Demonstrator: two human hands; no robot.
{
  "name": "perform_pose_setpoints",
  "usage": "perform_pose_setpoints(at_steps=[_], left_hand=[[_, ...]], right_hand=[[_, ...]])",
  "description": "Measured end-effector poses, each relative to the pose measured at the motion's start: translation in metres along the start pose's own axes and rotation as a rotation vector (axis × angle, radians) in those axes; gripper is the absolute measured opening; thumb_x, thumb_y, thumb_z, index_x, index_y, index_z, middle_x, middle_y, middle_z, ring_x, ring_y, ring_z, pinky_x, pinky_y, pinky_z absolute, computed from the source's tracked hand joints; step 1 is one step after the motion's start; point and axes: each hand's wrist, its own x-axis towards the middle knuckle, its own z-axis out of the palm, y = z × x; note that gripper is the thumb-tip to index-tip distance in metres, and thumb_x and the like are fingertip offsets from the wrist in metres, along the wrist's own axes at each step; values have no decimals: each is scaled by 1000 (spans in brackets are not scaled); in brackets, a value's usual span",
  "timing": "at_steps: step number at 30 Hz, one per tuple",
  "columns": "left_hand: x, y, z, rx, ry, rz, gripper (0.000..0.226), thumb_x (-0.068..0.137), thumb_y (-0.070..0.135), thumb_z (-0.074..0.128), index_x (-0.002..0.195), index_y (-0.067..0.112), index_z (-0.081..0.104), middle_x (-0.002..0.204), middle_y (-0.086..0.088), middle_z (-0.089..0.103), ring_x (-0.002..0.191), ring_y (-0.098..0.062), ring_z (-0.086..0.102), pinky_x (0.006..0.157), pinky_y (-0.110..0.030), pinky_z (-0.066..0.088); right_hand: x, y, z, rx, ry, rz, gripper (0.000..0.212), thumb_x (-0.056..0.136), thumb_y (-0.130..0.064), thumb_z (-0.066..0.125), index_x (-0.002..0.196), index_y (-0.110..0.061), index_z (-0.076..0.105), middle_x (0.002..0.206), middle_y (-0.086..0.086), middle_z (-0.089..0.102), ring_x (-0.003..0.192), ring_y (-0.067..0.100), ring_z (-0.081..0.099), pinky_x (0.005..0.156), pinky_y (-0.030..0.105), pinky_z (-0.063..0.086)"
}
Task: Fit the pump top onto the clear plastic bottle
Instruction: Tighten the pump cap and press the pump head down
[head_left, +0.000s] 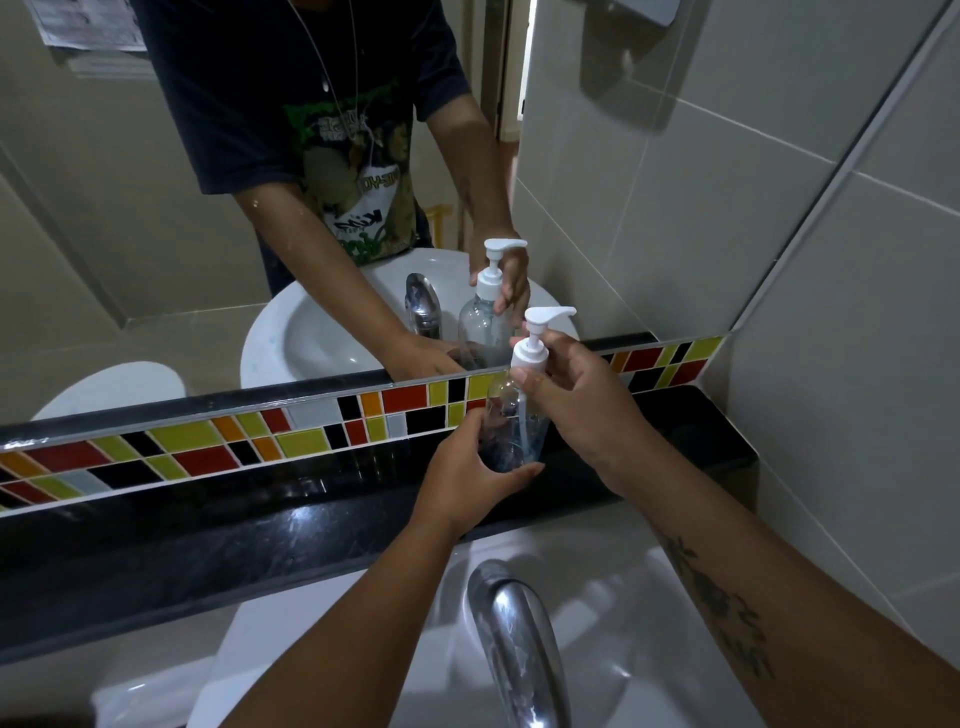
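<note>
Left hand (462, 478): clenched round the base of the clear plastic bottle (511, 426), steadying it upright on the black ledge (260, 519)
Right hand (576, 400): grasping the collar of the pump top (535, 343), likely to twist it tight
Tube: hanging inside the bottle, below that grip

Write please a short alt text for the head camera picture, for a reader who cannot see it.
Two bare hands hold a clear plastic bottle above a black ledge: the left hand grips its base, the right hand holds the white pump top at its neck. A mirror behind reflects them; a chrome tap and white sink lie below.
</note>
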Motion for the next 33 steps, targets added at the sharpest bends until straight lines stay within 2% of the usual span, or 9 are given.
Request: perform_pose_setpoints(at_steps=[3, 8, 10, 15, 17, 19, 23, 27, 33], left_hand=[[0, 0, 0, -15, -3, -7, 68, 71, 36, 92, 128, 29, 56, 124, 14, 69, 113, 1, 66, 97, -30, 58], [1, 0, 1, -9, -1, -1, 69, 70, 38, 92, 129, 31, 56, 124, 15, 69, 114, 0, 65, 98, -32, 58], [0, 0, 0, -5, -1, 5, 69, 71, 38, 92, 129, 31, 56, 124, 14, 68, 114, 0, 65, 98, -31, 58], [-1, -1, 0, 14, 5, 22, 71, 72, 41, 91, 131, 33, 53, 127, 14, 68, 117, -3, 64, 99, -34, 57], [-1, -2, 0, 16, 3, 10, 70, 72, 42, 91, 130, 34, 53, 126, 13, 68, 116, -5, 65, 97, -35, 58], [0, -1, 0, 12, 2, -1, 69, 71, 41, 91, 128, 33, 54, 124, 13, 69, 114, -5, 66, 96, -34, 59], [-1, 1, 0, 8, 7, -5, 65, 71, 37, 92, 125, 29, 57, 120, 13, 69, 110, -2, 67, 93, -27, 59], [-1, 3, -1, -3, 4, -9, 65, 71, 36, 93, 125, 30, 56, 119, 14, 69, 108, -2, 67, 91, -25, 59], [0, 1, -1, 18, 2, -8, 66, 71, 40, 92, 126, 30, 56, 123, 12, 68, 112, -5, 66, 94, -32, 59]], right_hand=[[2, 1, 6, 44, 92, -22, 39, 86, -20, 70, 123, -26, 57, 119, -7, 67, 110, 6, 63, 93, 28, 53], [8, -1, 17, 20, 227, -41, 44, 73, -26, 82, 102, -14, 52, 101, 4, 66, 94, 21, 67, 79, 40, 60], [8, -2, 17, 11, 202, -45, 51, 71, -28, 84, 106, -15, 50, 105, 4, 65, 96, 20, 67, 82, 43, 60], [1, 5, 2, 21, -13, -34, 91, 67, -37, 84, 143, -38, 34, 144, -12, 47, 130, 11, 48, 103, 40, 47], [-2, 5, -3, -15, -59, -46, 79, 78, -34, 77, 144, -39, 34, 140, -20, 48, 124, -5, 47, 98, 26, 47], [-5, 2, -4, -27, -70, -49, 54, 89, -26, 66, 136, -37, 43, 121, -26, 56, 107, -16, 53, 86, 13, 49], [0, 4, -4, -16, 10, -45, 42, 89, -23, 67, 130, -24, 56, 119, -13, 66, 109, 2, 61, 89, 23, 53], [5, 1, 0, 38, 89, -22, 34, 79, -20, 78, 107, -17, 58, 107, -7, 68, 92, 2, 66, 71, 17, 53], [5, -4, -5, -29, 28, -43, 49, 76, -27, 80, 117, -28, 55, 115, -14, 63, 105, 1, 58, 87, 23, 48]])
